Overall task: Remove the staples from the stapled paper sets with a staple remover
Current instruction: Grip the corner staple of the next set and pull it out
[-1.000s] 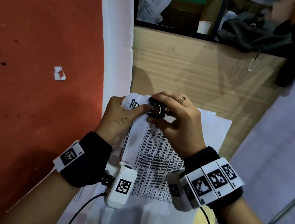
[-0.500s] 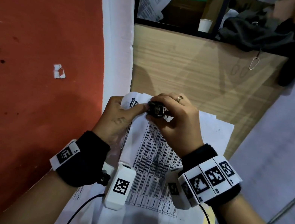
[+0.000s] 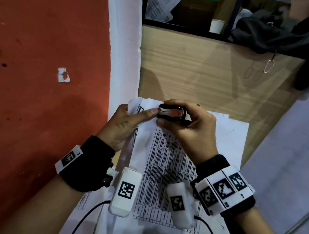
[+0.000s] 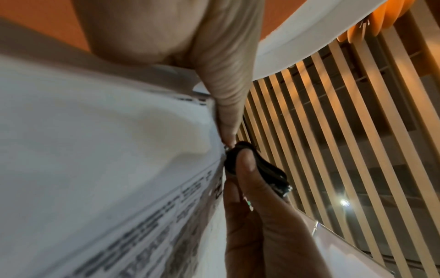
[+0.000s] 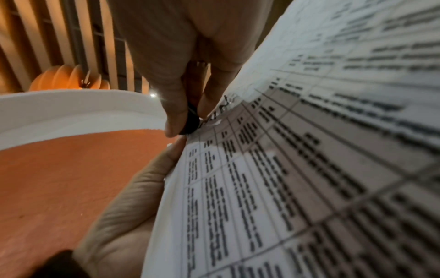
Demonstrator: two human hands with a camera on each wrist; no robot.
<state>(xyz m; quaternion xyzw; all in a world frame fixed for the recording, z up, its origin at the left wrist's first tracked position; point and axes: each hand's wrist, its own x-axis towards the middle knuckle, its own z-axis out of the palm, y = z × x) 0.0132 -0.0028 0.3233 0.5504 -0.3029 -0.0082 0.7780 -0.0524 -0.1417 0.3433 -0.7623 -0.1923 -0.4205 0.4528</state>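
A stapled paper set (image 3: 164, 160) printed with tables is lifted off the desk at its top left corner. My left hand (image 3: 128, 120) pinches that corner, thumb on top. My right hand (image 3: 189, 127) grips a black staple remover (image 3: 172, 113) with metal jaws, its tip against the paper corner beside my left thumb. In the left wrist view the staple remover (image 4: 257, 165) sits between my right thumb and fingers at the edge of the paper (image 4: 107, 150). In the right wrist view the remover (image 5: 191, 120) touches the printed sheet (image 5: 297, 159). The staple itself is hidden.
More white sheets (image 3: 232, 138) lie under the set on the wooden desk (image 3: 209, 70). A red wall (image 3: 33, 75) with a white border is close on the left. A shelf with a paper cup (image 3: 216, 25), papers and dark clothing stands behind the desk.
My right hand has rolled, so the remover's metal inside faces up and its tip points left at the corner. The left hand keeps its pinch on the paper.
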